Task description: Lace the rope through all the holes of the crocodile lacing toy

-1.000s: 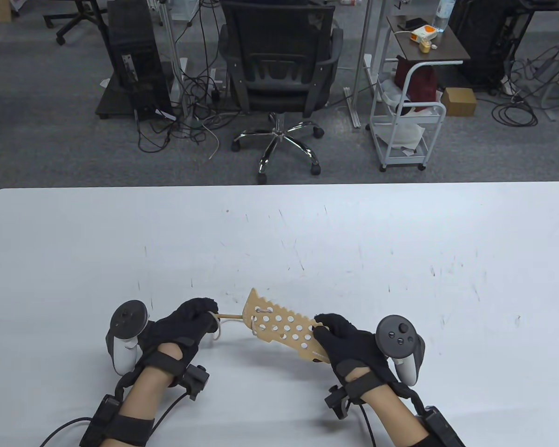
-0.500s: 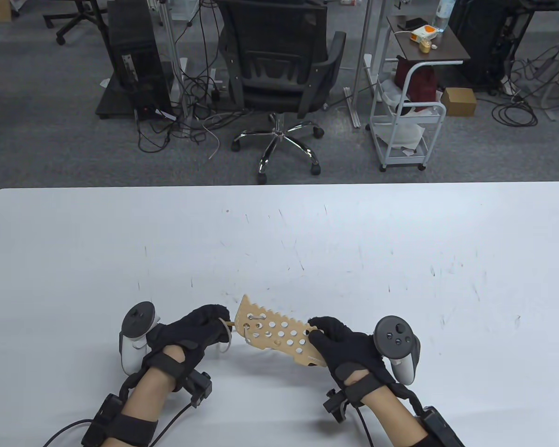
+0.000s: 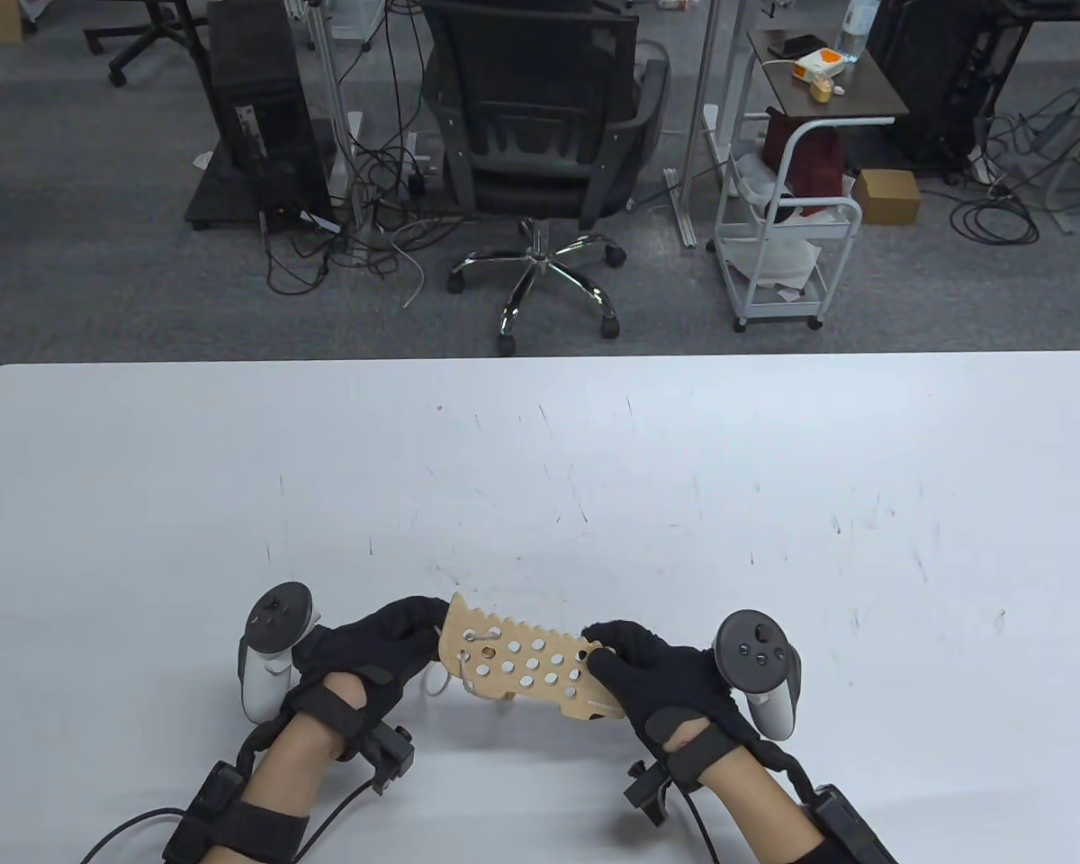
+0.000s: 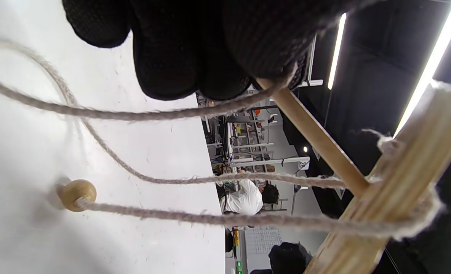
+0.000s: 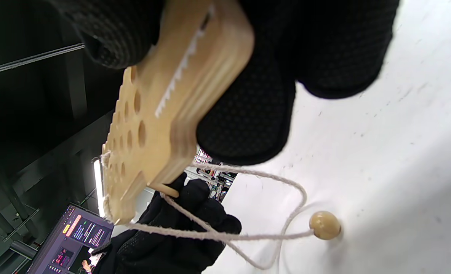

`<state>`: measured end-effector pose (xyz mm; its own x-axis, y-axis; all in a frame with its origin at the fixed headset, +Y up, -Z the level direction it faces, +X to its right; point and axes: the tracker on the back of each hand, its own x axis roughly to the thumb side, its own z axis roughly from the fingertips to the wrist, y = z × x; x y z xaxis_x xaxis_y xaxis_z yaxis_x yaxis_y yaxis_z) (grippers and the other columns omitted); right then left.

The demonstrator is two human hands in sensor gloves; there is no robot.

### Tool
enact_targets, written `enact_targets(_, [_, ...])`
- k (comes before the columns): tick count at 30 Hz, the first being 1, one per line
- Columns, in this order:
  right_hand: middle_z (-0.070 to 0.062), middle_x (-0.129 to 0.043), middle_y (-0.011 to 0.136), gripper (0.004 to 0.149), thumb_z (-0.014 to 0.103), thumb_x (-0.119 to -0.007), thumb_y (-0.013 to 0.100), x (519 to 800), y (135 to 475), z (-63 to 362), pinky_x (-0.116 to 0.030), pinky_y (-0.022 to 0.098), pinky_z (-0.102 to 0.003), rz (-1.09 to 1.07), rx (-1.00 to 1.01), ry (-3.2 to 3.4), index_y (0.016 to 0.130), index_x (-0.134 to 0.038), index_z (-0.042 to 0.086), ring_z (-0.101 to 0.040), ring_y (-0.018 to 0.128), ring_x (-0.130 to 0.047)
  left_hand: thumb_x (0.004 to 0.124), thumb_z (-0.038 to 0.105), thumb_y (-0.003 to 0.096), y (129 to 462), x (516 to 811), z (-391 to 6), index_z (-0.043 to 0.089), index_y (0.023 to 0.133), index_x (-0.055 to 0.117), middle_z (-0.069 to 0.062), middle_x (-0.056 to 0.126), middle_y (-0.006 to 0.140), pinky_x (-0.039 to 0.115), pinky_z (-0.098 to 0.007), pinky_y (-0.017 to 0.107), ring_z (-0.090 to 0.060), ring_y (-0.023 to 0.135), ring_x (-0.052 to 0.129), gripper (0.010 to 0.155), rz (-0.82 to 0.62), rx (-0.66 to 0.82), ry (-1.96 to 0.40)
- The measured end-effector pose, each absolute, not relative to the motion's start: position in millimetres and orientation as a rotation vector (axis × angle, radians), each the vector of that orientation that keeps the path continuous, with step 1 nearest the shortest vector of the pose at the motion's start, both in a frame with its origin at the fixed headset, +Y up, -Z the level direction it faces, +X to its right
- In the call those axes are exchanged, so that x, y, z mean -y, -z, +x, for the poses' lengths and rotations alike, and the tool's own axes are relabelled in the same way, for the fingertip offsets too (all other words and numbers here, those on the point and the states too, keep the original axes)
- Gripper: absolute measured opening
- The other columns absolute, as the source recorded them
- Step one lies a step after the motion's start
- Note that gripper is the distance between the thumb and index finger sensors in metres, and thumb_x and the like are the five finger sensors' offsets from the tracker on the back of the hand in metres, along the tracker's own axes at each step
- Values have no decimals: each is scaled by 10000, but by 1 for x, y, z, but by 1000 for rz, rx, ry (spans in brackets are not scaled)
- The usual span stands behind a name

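The right hand [image 3: 661,670] has its grip clenched on the narrow end of the wooden crocodile lacing board [image 3: 522,661], thumb on top and fingers beneath, holding it up off the white bench [image 3: 594,468] so there is clear room below for the rope to pass. The left hand [image 3: 387,643] is at the wide end, pinching the wooden threading needle [image 4: 313,135], whose tip is entering the board from the underside. Holding the board tilted like this lets the person see the holes from above while feeding from below.

The rope [image 5: 225,232] already runs through holes at the wide end and hangs in loose loops, with its stopper bead [image 5: 324,225] resting on the bench under the hands. Most holes look empty, so the lacing seems barely begun.

Compared with a second ago, the left hand has closed in: the needle was then stretched out well clear of the board, and now it is pressed right up against it. The board itself has dropped flatter and drifted slightly left.
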<state>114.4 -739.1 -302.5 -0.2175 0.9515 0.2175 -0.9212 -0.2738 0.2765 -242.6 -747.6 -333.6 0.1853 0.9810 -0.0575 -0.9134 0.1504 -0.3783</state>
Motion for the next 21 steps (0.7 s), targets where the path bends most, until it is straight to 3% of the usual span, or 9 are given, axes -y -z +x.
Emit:
enact_targets(14, [-37,-978,605,448,384,-764,454,740,303,113,-849,369,-451,390,-107,-1819,839,-774,157,-230,382,-1082,840,244,426,331,748,-231,317,877,876,13,924,888,679,-530,700,-265,800,930,458,-454,334,-1502])
enact_targets(18, [-37,-978,607,449,384,-762,455,740,304,114,-847,372,-451,378,-105,-1828,840,-771,154,-231,381,-1081,849,375,442,330,754,-227,302,933,826,-8,889,938,664,-530,708,-275,823,909,497,-554,360,-1609])
enact_targets(21, [-39,-975,610,449,382,-761,456,741,305,115,-847,371,-451,370,-110,-1821,842,-769,153,-230,382,-1082,786,441,470,328,758,-224,302,951,809,-11,880,955,661,-521,711,-275,825,905,502,-612,361,-1688])
